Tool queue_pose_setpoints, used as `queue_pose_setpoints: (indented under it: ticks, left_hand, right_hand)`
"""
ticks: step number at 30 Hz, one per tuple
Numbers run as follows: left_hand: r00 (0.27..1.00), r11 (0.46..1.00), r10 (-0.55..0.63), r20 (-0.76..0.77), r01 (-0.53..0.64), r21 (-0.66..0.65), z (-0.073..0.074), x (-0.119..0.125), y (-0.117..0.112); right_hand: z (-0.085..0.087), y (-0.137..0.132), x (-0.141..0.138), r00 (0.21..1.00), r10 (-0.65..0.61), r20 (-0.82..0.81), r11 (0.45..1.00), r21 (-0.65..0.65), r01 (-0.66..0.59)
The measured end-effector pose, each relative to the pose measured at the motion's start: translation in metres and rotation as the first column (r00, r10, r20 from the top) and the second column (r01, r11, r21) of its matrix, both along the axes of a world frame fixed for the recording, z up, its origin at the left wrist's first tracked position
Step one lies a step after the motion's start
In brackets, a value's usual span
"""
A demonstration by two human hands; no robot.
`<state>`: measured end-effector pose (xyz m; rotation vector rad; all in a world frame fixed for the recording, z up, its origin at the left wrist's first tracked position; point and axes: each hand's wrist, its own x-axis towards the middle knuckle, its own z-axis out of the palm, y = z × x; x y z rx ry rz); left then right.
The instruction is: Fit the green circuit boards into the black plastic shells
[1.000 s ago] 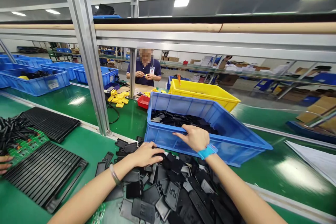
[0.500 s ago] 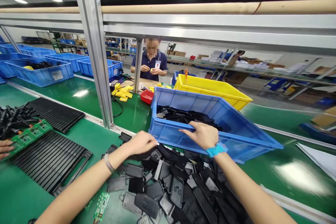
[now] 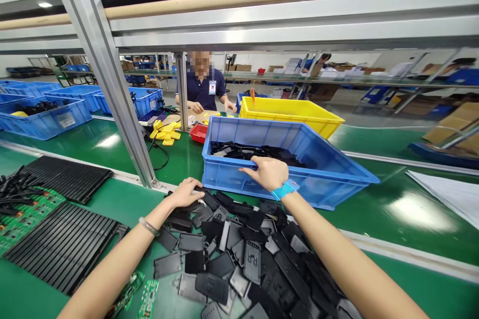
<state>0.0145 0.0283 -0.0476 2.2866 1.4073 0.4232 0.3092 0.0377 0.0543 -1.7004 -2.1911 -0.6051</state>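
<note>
My right hand (image 3: pixel 270 172) grips the near rim of a blue plastic bin (image 3: pixel 239 179), fingers over the edge and thumb outside. Inside that bin lie many flat black plastic pieces (image 3: pixel 258 152). My left hand (image 3: pixel 186 193) rests at the far left edge of a heap of black plastic covers (image 3: pixel 253 261), just left of the bin. Its fingers and thumb are apart, touching the covers, and I see nothing held between them. The heap spreads over the green table below both arms.
Left are black ridged trays (image 3: pixel 63 244) and green circuit boards (image 3: pixel 148 299). A metal post (image 3: pixel 108 75) rises from the table. Behind are a yellow bin (image 3: pixel 292 109), a red tray (image 3: pixel 198 133), yellow parts (image 3: pixel 164 133) and a co-worker (image 3: pixel 204 84). White sheets (image 3: pixel 445 194) lie right.
My left hand has moved left and down onto the edge of the heap. My right hand stays on the bin's rim. The view has shifted, and a hand at the far left is gone from view.
</note>
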Motion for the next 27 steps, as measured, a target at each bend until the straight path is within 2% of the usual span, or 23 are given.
queue_pose_setpoints:
  ticks: [4,7,12,17,21,27]
  left_hand:
    - [0.993,0.993,0.109,-0.038,-0.110,-0.046,0.001,0.010,0.029]
    - [0.995,0.993,0.095,-0.031,-0.097,-0.066,0.008,0.013,0.032]
    - [0.996,0.995,-0.062,0.058,0.066,-0.074,0.024,0.002,-0.001]
    - [0.950,0.967,-0.236,0.204,0.251,-0.052,0.025,-0.003,-0.033]
    - [0.913,0.949,-0.292,0.285,0.313,-0.031,0.022,0.005,-0.041]
    - [0.910,0.927,-0.362,0.202,0.374,-0.021,0.024,0.014,-0.043]
  right_hand:
    - [0.007,0.005,-0.001,1.000,-0.021,-0.009,1.000,-0.003,0.021]
    - [0.006,0.006,-0.002,1.000,-0.021,-0.021,1.000,0.005,0.021]
    - [-0.003,0.005,-0.011,0.999,0.012,-0.031,1.000,-0.018,-0.012]
    - [-0.007,0.001,-0.023,0.998,0.005,-0.057,1.000,-0.030,-0.007]
    - [-0.006,-0.002,-0.028,0.998,0.009,-0.069,0.999,-0.041,-0.012]
    - [-0.004,-0.004,-0.037,0.996,0.044,-0.072,0.997,-0.064,-0.048]
